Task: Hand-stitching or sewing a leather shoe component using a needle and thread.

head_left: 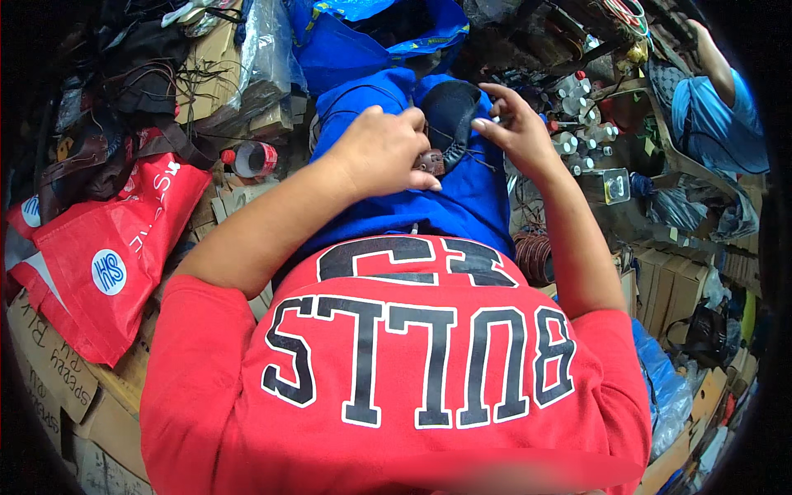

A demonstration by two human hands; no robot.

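A dark shoe [450, 111] rests on my blue-clad lap, with its black inside facing up and a brown leather part [430, 162] at its near end. Thin dark thread [477, 157] sticks out beside its near right edge. My left hand [384, 148] grips the shoe's left and near side, its thumb pointing right below the brown leather. To the right of the shoe, my right hand [518, 128] has its thumb and index finger apart near the rim. I see nothing between those fingers; the other fingertips are partly hidden.
A red bag [124, 247] and a red-capped bottle [252, 158] lie at left. Beyond my knees is a blue plastic bag [338, 45]. Several small bottles [590, 132] and a brown coil [534, 257] stand at right. Another person's blue sleeve [718, 124] shows at far right.
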